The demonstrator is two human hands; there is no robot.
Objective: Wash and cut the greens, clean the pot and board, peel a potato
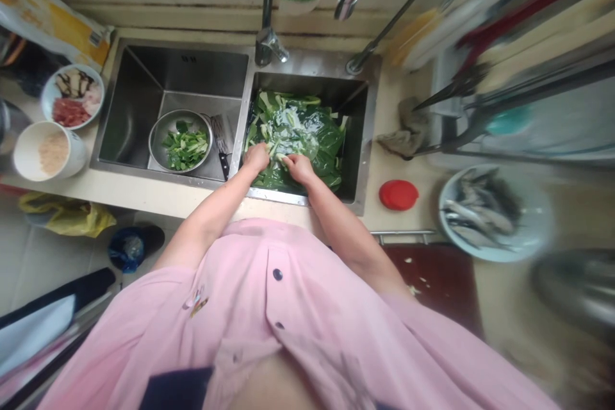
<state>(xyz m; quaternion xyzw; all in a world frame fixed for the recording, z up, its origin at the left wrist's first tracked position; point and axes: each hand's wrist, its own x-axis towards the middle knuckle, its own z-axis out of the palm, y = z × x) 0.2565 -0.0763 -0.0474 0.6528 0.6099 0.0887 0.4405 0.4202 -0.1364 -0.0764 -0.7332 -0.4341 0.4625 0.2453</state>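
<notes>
Leafy greens (319,134) float in water in the right sink basin (358,141). My left hand (257,157) is at the basin's near left, its fingers closed on a pale green stem. Just to its right, my right hand (298,168) pinches another stem of the greens between thumb and fingers. Both hands are close together over the leaves. In the left basin (129,102) stands a round metal bowl (152,141) with cut greens (185,148) in it. A knife with a black handle (223,165) lies beside the bowl.
A faucet (269,48) rises behind the divider. Left on the counter are a plate of meat and mushrooms (74,102) and a white tub (29,150). To the right are a red lid-like object (398,195), a bowl of fish (480,205) and a blurred rack (519,96).
</notes>
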